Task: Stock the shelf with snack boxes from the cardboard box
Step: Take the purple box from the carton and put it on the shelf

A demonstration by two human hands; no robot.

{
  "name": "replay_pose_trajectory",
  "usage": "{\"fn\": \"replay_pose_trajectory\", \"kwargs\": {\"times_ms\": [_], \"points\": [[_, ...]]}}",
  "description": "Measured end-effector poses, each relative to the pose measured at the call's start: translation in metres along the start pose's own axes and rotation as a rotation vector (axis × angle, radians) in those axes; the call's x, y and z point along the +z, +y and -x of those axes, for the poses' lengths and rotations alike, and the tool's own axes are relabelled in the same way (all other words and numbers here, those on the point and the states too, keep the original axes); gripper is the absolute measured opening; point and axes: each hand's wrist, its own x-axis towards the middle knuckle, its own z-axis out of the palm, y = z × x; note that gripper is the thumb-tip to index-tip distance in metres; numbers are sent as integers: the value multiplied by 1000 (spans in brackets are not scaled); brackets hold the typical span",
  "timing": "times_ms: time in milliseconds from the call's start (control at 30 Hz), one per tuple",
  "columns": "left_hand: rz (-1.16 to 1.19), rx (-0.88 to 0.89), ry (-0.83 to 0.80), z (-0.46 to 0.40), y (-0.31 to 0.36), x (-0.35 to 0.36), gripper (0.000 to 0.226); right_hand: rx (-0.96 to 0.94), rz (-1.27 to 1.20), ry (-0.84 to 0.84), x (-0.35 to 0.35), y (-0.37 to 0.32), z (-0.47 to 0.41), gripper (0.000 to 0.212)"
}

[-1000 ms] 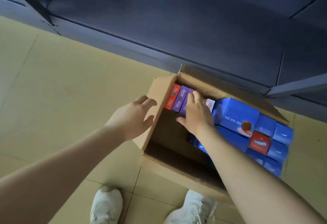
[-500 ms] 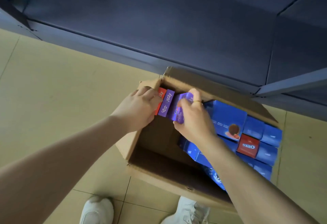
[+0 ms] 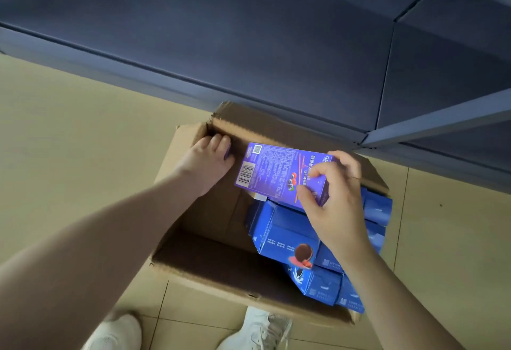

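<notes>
Over the cardboard box (image 3: 221, 280) on the floor, right hand (image 3: 336, 200) pinches 1 purple snack box (image 3: 279, 175), lifted clear of the blue boxes (image 3: 290, 236). Left hand (image 3: 208, 157) curls into the far corner around something purple, mostly hidden. Shelf (image 3: 276, 31) shows nothing stocked; many boxes left. Barcode and QR visible, print too small to read.

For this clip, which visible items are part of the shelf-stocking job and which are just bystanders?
Part of the job:
- purple snack box, pinched by the right hand
- cardboard box
- blue snack boxes in it
- left hand, fingers curled at the far left corner, a bit of purple beneath; grip unclear
- dark blue shelf

Bystanders:
- white shoes
- tiled floor
</notes>
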Motion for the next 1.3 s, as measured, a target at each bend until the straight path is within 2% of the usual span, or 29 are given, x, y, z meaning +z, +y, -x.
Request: {"fn": "replay_pose_trajectory", "kwargs": {"times_ms": [100, 133, 167, 233, 300, 367, 433, 633, 767, 833, 900, 967, 1033, 1100, 1167, 1233, 1300], "points": [[138, -2, -72, 11, -1, -12, 56, 266, -204, -7, -3, -6, -2, 74], [237, -13, -48, 18, -3, -23, 61, 371, -259, -2, -6, -11, -3, 82], [344, -30, -9, 26, -5, -37, 62, 453, -299, 7, -11, -15, -3, 81], [517, -53, 93, 45, -13, -64, 65, 512, -386, 35, -25, -25, -3, 62], [595, 2, 200, 61, -22, -89, 68, 483, -424, 38, -49, -45, -2, 38], [611, 38, 236, 77, -32, -123, 68, 416, -452, 13, -76, -71, -1, 26], [598, 42, 271, 91, -43, -159, 69, 361, -509, -4, -105, -100, -1, 24], [560, 99, 541, 129, -76, -272, 63, 259, -554, 3, -195, -187, 1, 26], [916, -87, 564, 178, -88, -348, 61, 243, -562, 151, -271, -253, 14, 23], [1090, -178, 606, 208, -92, -389, 56, 195, -437, 205, -313, -290, 26, 18], [1225, -319, 657, 237, -94, -432, 40, 130, -264, 195, -353, -331, 42, 13], [1319, -428, 732, 263, -96, -472, 23, 82, -91, 185, -383, -371, 60, 22], [1378, -477, 804, 286, -93, -511, 21, 41, 48, 230, -403, -409, 75, 32], [1388, -428, 883, 305, -89, -545, 23, 42, 112, 217, -419, -441, 86, 46], [1322, -270, 950, 324, -88, -578, 27, 81, 148, 102, -437, -467, 93, 58], [1085, -43, 986, 339, -92, -601, 27, 157, 101, -11, -457, -490, 95, 52], [880, 174, 973, 349, -101, -615, 23, 256, -91, -75, -475, -508, 96, 29]]}}
